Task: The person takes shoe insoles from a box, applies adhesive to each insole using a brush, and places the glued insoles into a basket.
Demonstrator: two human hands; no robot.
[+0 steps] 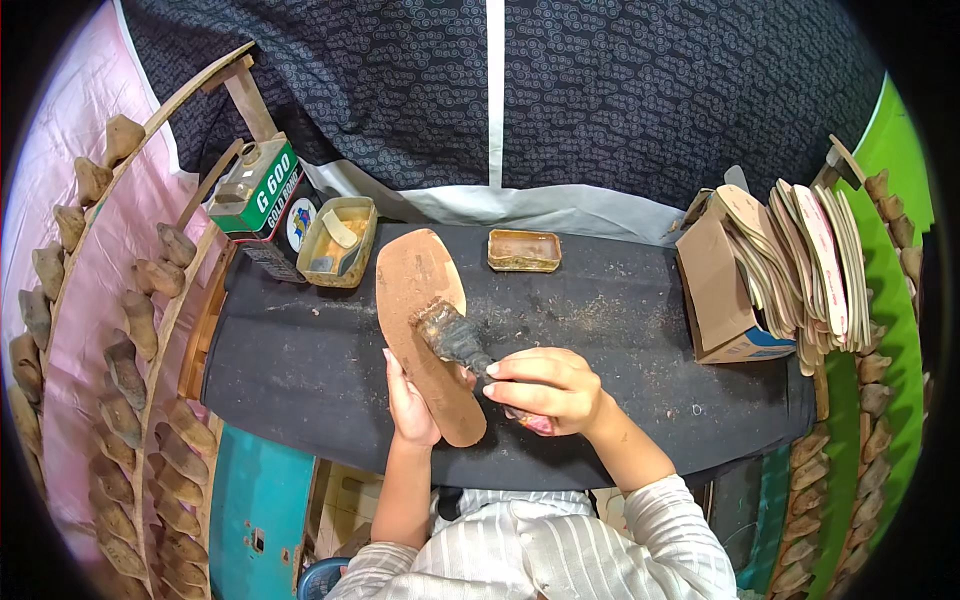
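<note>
My left hand [411, 402] grips a brown shoe sole [405, 290] by its narrower lower half, thumb along the left edge, and tilts it up above the dark table. The far, wider end of the sole is partly a lighter tan. In my right hand [549, 390] is a brush [462, 340] with a dark, crusted head, pinched at its handle. Its bristle end rests against the middle of the sole. A pinkish end of the handle shows below my right fingers. The left fingertips are mostly hidden behind the sole.
A green and black metal can [262, 205] and a tub [364, 240] with a scraper stand at the back left. Farther right sits a small amber tray [524, 251]. A cardboard box [720, 285] holds stacked insoles [805, 260]. Racks of shoe lasts [125, 375] flank the table [600, 330].
</note>
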